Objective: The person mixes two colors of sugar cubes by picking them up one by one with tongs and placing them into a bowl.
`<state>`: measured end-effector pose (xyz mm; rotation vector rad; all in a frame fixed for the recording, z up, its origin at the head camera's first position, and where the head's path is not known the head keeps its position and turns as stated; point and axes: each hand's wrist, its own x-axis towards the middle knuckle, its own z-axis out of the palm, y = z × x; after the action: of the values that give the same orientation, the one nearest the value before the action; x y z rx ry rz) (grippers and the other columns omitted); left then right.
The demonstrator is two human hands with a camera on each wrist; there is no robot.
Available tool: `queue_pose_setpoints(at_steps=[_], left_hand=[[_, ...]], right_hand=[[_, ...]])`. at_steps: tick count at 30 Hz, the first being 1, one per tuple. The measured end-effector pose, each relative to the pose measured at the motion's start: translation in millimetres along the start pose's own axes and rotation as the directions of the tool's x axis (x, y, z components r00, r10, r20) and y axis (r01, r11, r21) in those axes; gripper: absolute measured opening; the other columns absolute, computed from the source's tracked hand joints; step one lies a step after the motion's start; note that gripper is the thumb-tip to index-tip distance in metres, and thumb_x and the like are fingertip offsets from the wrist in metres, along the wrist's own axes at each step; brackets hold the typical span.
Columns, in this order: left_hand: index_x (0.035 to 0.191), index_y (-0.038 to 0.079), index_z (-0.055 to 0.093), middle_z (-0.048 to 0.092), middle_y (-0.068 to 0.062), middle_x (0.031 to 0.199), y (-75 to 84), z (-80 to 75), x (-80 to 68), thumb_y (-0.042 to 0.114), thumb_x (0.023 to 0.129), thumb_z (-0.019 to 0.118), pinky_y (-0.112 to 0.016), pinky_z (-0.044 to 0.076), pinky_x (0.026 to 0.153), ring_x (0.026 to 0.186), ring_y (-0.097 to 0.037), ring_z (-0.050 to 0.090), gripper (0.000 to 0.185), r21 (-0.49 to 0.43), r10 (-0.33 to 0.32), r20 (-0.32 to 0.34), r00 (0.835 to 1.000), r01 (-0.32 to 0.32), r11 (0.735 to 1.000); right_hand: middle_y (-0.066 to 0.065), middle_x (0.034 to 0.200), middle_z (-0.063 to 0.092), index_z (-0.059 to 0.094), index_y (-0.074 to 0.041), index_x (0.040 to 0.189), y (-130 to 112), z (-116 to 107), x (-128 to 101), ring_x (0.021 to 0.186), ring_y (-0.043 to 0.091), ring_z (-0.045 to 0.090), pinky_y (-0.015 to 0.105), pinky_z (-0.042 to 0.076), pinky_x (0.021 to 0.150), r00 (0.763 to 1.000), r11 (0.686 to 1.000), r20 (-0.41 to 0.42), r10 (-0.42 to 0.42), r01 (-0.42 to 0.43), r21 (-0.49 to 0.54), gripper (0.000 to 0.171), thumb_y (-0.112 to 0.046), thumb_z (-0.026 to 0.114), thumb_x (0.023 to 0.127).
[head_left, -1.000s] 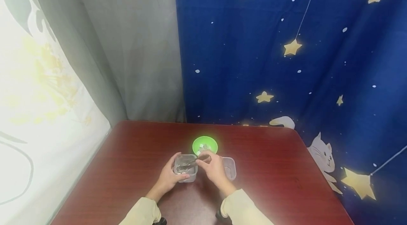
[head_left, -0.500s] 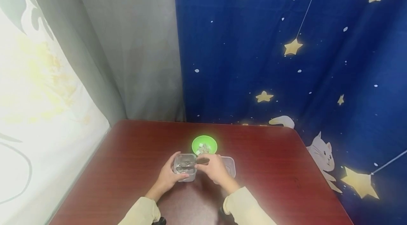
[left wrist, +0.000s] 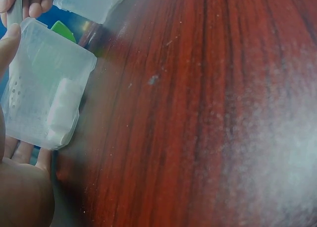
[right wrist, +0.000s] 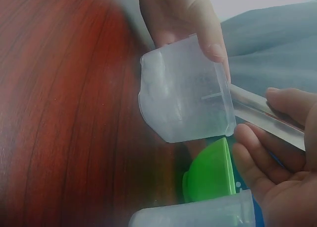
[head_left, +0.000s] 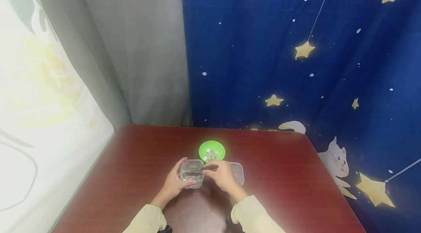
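Note:
My left hand (head_left: 173, 182) grips a small clear plastic container (head_left: 194, 184) by its sides, fingers at the far-left side and thumb along the near rim. Metal tongs (right wrist: 270, 119) with perforated ends are pinched between the thumb and fingers of my right hand (head_left: 224, 176). Their ends reach down inside the container. Through its wall in the left wrist view, a few white pieces (left wrist: 64, 105) show at the bottom; whether the tongs hold one cannot be told.
Just behind the hands stands a green bowl (head_left: 215, 145) holding several white and greyish pieces. A second clear container (head_left: 240, 174) sits right of my right hand, partly hidden by it. All rest on a reddish-brown table (head_left: 279, 181), with curtains behind.
My right hand has shifted slightly nearer and the tongs' arms look closer together than a second ago. The left hand and the container have stayed in place.

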<state>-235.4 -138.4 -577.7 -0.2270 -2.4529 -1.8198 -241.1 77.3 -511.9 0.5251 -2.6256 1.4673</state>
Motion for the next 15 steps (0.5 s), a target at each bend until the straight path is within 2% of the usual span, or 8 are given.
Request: queue_pose_setpoints(at_steps=[5, 9, 15], left_hand=[[0.144, 0.010, 0.043, 0.060, -0.013, 0.124, 1.4, 0.2, 0.5, 0.017, 0.060, 0.093, -0.034, 0.052, 0.084, 0.100, -0.025, 0.062, 0.099, -0.015, 0.003, -0.002, 1.000, -0.003, 1.000], [0.144, 0.008, 0.042, 0.060, -0.016, 0.124, 6.2, 1.1, -0.4, 0.011, 0.061, 0.093, -0.039, 0.051, 0.085, 0.101, -0.027, 0.062, 0.097, -0.003, -0.004, -0.011, 1.000, 0.004, 1.000], [0.142, -0.003, 0.041, 0.060, -0.023, 0.120, 36.6, -4.2, -7.1, 0.006, 0.063, 0.090, -0.046, 0.050, 0.085, 0.098, -0.035, 0.061, 0.094, -0.010, 0.018, 0.006, 1.000, -0.018, 1.000]], right_hand=[[-0.003, 0.089, 0.073, 0.077, -0.010, 0.092, 1, -1, 0, 0.075, 0.013, 0.069, 0.024, 0.054, 0.066, 1.000, 1.000, -0.014, -0.008, 0.008, 0.002, 0.015, -0.016, 0.080, 0.079], [-0.001, 0.091, 0.073, 0.077, -0.011, 0.091, 2, -3, 0, 0.076, 0.013, 0.070, 0.023, 0.055, 0.067, 1.000, 0.999, -0.026, 0.004, -0.003, 0.033, 0.014, -0.016, 0.080, 0.079], [0.001, 0.091, 0.074, 0.077, -0.008, 0.094, 1, -9, 0, 0.077, 0.014, 0.070, 0.023, 0.055, 0.068, 0.999, 0.998, -0.044, 0.015, -0.012, 0.065, 0.017, -0.014, 0.080, 0.078]])
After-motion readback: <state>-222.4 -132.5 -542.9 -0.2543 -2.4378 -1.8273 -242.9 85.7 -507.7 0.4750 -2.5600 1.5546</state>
